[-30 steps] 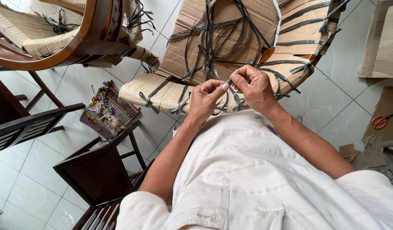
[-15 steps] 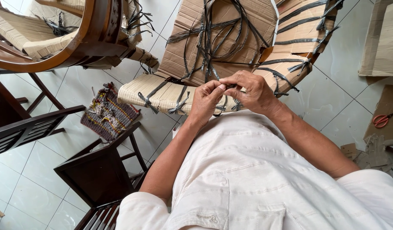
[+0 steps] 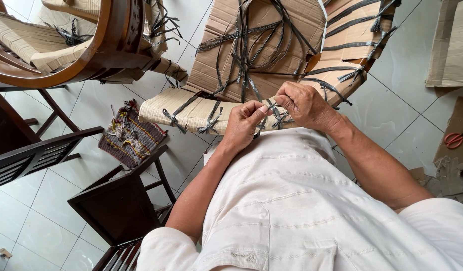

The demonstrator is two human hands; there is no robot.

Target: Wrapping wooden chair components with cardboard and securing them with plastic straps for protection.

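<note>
Person's shirt [image 3: 312, 211] – cream, short-sleeved, lightly creased fabric with faint horizontal ribbing. Buttoned chest pocket flap at the lower edge of view – small embroidered mark on it. Forearms bare; left hand [image 3: 244, 125] and right hand [image 3: 304, 104] ungloved, no rings visible.

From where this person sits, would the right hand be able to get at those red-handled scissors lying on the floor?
Probably yes, with a stretch. The red-handled scissors lie on the floor off to that same side, with nothing standing between. But the right hand is pinching a dark strap together with the left hand, so it would have to let go first.
</note>
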